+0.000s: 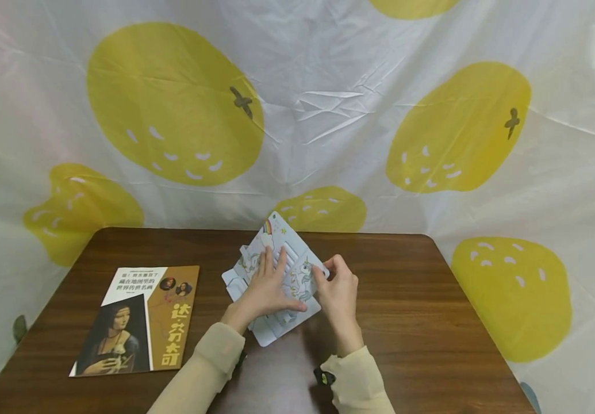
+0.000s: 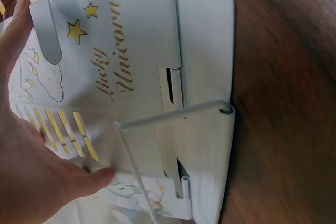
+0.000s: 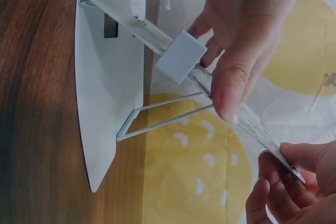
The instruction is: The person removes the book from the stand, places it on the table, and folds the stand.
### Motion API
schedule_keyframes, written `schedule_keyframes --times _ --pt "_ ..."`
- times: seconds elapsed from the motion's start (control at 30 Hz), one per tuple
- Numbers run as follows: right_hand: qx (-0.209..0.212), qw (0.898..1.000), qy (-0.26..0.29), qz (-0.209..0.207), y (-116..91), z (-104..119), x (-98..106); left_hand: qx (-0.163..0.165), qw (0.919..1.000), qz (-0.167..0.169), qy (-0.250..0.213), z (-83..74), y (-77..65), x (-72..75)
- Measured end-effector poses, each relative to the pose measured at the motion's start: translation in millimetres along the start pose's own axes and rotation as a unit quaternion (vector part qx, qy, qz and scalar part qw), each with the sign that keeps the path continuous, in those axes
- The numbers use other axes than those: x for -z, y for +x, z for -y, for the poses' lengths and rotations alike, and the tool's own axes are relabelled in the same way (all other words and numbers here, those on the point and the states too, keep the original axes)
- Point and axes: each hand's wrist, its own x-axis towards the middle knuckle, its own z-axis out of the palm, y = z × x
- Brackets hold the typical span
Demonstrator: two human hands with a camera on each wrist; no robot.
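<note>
A white metal book stand (image 1: 299, 267) printed with unicorns and a rainbow is tilted over the middle of the table. My left hand (image 1: 266, 290) rests on its panel with fingers spread and thumb stretched out. The right hand (image 1: 340, 287) pinches the panel's right corner between thumb and fingers. Gold "Lucky Unicorn" lettering (image 2: 118, 51) and slots show in the left wrist view, along with a bent wire holder (image 2: 176, 116). Seen nearly edge-on in the right wrist view, the panel slants away from the base plate (image 3: 107, 87), with wire struts (image 3: 168, 123) between them.
A paperback book (image 1: 121, 333) with a painted portrait on its cover lies flat on the left of the brown wooden table (image 1: 411, 322). Behind the table hangs a white cloth (image 1: 323, 144) with large yellow fruit shapes.
</note>
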Motion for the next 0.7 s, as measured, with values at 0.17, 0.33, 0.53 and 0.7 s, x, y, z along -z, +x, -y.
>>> schedule_keyframes --times 0.17,0.33,0.53,0.7 --pt "-0.003 1.0 -0.002 -0.011 -2.0 4.1 1.4 -0.01 0.9999 0.003 0.008 -0.7 -4.1 -0.9" --pt "-0.013 1.0 -0.005 -0.006 -5.9 7.5 5.7 -0.023 0.9997 0.006 0.008 -1.2 -6.9 -0.4" --pt "-0.027 1.0 -0.005 0.003 -12.4 13.4 10.2 -0.042 0.9989 0.02 -0.009 0.4 -11.0 2.5" --pt "-0.036 0.999 0.003 0.009 -19.6 19.1 14.3 -0.061 0.9968 0.042 -0.029 2.5 -14.7 5.2"
